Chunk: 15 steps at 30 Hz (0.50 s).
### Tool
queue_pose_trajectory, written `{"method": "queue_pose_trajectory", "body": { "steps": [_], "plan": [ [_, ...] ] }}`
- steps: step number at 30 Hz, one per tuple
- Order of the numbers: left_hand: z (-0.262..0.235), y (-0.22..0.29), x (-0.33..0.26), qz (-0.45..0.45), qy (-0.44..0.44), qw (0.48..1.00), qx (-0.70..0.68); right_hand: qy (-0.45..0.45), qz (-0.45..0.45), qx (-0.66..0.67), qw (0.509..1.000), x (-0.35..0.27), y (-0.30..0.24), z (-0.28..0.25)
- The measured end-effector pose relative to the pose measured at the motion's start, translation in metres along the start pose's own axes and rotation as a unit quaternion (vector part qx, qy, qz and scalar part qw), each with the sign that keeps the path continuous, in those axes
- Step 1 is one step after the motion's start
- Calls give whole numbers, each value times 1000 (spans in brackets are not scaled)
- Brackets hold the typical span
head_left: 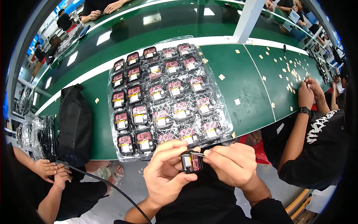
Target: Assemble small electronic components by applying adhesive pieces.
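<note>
My left hand (161, 183) grips a small black watch case (192, 168) between thumb and fingers, its open side up. Inside it show a red circuit board and a pale block. My right hand (234, 163) pinches metal tweezers (197, 154), whose tips are at the upper edge of the case; whether they grasp anything is too small to tell. Just beyond my hands lies a clear plastic tray (222, 112) with rows of similar cases. The two left columns, such as one black case (144, 141), look darker-rimmed; the others sit under patterned clear plastic.
A black mesh bag (75, 127) stands left on the green table (246, 112), near stacked clear trays (35, 128). A black cable (108, 182) crosses at lower left. Small pale squares (222, 77) are scattered at right. A seated person (317, 149) works there; another person's hands (54, 171) rest at left.
</note>
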<state>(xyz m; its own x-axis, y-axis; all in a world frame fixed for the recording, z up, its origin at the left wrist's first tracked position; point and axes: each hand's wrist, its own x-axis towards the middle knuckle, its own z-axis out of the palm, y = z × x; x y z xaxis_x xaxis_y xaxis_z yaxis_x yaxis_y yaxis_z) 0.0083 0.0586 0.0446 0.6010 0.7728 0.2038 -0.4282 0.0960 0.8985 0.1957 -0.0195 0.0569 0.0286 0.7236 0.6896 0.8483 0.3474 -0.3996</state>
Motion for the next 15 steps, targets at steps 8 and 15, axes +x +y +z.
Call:
{"method": "queue_pose_trajectory", "body": {
  "steps": [8, 15],
  "plan": [
    [-20, 45, 33, 85, -19, 993, 80, 170, 190, 1, 967, 21, 51, -21],
    [-18, 55, 123, 48, -14, 992, 119, 173, 411, 211, 870, 0, 111, -7]
  ]
}}
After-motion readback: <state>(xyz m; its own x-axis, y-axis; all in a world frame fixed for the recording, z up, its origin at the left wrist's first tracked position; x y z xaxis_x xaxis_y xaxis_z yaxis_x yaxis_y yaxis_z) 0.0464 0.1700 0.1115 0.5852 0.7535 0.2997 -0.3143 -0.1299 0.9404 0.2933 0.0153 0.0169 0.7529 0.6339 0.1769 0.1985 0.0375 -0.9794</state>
